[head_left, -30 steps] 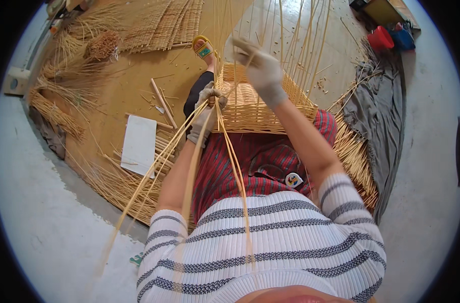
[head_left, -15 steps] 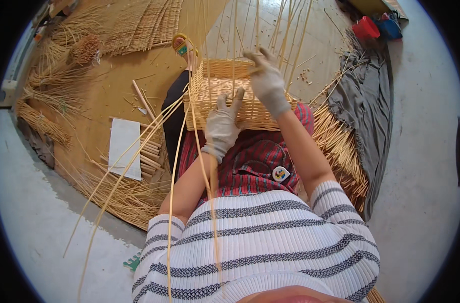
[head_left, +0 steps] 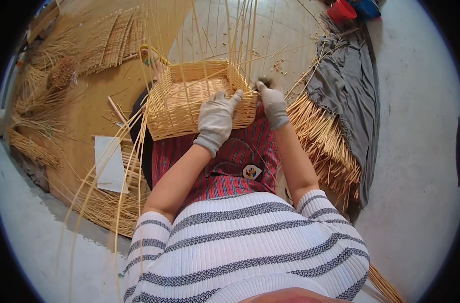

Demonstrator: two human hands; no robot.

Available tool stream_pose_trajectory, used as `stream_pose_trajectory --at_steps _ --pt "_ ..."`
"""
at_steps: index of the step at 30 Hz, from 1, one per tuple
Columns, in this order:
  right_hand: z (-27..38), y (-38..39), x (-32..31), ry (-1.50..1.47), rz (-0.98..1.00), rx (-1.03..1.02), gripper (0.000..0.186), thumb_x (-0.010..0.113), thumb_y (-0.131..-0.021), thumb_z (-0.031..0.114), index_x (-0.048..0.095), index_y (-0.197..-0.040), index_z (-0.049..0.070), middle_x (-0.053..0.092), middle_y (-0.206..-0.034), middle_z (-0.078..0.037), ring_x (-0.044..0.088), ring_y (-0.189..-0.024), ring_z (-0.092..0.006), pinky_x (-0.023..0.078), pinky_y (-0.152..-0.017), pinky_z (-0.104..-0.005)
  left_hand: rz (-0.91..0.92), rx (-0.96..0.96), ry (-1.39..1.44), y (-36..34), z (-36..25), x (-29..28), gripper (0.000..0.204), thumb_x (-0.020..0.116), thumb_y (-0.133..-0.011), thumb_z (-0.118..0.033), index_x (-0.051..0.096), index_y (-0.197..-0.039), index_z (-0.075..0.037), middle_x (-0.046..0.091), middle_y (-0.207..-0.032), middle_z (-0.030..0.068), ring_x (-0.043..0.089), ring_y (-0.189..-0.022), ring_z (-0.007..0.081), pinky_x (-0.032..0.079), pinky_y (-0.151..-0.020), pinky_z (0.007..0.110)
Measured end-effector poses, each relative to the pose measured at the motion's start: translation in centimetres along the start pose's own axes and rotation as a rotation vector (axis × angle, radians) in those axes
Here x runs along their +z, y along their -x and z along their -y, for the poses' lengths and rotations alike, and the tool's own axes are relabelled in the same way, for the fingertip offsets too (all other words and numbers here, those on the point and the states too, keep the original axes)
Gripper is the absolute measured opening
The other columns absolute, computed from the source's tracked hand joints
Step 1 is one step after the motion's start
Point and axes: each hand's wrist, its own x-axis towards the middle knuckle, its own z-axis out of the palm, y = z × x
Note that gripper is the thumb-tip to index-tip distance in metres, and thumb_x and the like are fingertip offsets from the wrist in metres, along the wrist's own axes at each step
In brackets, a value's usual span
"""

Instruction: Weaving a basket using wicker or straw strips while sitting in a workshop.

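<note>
A rectangular wicker basket (head_left: 194, 119) rests on my lap, with long pale upright strands (head_left: 195, 30) rising from its walls. My left hand (head_left: 216, 117), in a whitish work glove, grips the near wall, with the thumb over the rim and the other fingers partly hidden. Just outside the basket's right corner is my right hand (head_left: 273, 103), gloved too, its dirt-darkened fingers curled closed on a thin wicker strand (head_left: 251, 91) at the rim. Several loose strands (head_left: 120, 188) trail from the basket's left side toward me.
A large bundle of cut canes (head_left: 321, 146) lies at the right, partly under a grey cloth (head_left: 345, 96). Red (head_left: 342, 11) and blue (head_left: 366, 8) containers stand far right. At left are a white sheet (head_left: 109, 164), loose stalks (head_left: 38, 101) and woven panels (head_left: 114, 40).
My right hand has gone from spread fingers above the basket to a closed grip at its right corner. The basket has turned slightly, and the whole view has shifted.
</note>
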Motion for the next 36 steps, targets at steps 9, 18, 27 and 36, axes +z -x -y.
stream_pose_trajectory --at_steps 9,18,27,36 --pt "-3.7 2.5 -4.1 -0.334 0.051 -0.090 0.015 0.070 -0.103 0.011 0.068 -0.116 0.004 0.077 -0.100 -0.009 0.071 -0.075 -0.0113 0.053 -0.063 -0.0237 -0.158 -0.071 0.547 -4.2 -4.0 3.4 0.060 0.079 -0.091 -0.025 0.058 -0.146 -0.012 0.063 -0.131 0.0150 0.069 -0.111 0.0317 0.055 -0.093 0.044" --pt "-1.4 -13.8 -1.5 -0.317 0.674 0.361 0.031 0.070 -0.103 0.017 0.068 -0.130 0.003 0.075 -0.114 -0.006 0.070 -0.100 -0.0114 0.059 -0.082 -0.0262 0.127 -0.063 0.455 -6.7 -3.7 1.1 0.054 0.082 -0.089 -0.021 0.064 -0.139 -0.010 0.069 -0.115 0.0128 0.071 -0.103 0.0291 0.058 -0.092 0.040" --pt "-1.7 -10.5 2.4 0.765 0.278 -0.529 0.054 0.080 -0.086 0.024 0.069 -0.138 0.010 0.069 -0.122 -0.022 0.064 -0.121 -0.0417 0.050 -0.111 -0.0455 0.205 -0.111 0.294 -7.4 -4.7 0.9 0.051 0.075 -0.093 -0.036 0.062 -0.137 -0.013 0.063 -0.129 0.0172 0.068 -0.114 0.0372 0.056 -0.096 0.047" --pt "-1.1 -4.7 -2.4 -0.064 0.213 -0.251 0.032 0.059 -0.103 -0.004 0.074 -0.129 0.007 0.075 -0.108 -0.003 0.064 -0.089 -0.0094 0.052 -0.075 -0.0244 -0.452 0.029 0.598 5.7 3.2 1.2 0.029 0.079 -0.088 -0.003 0.075 -0.115 -0.011 0.069 -0.121 0.0118 0.072 -0.102 0.0288 0.060 -0.089 0.038"
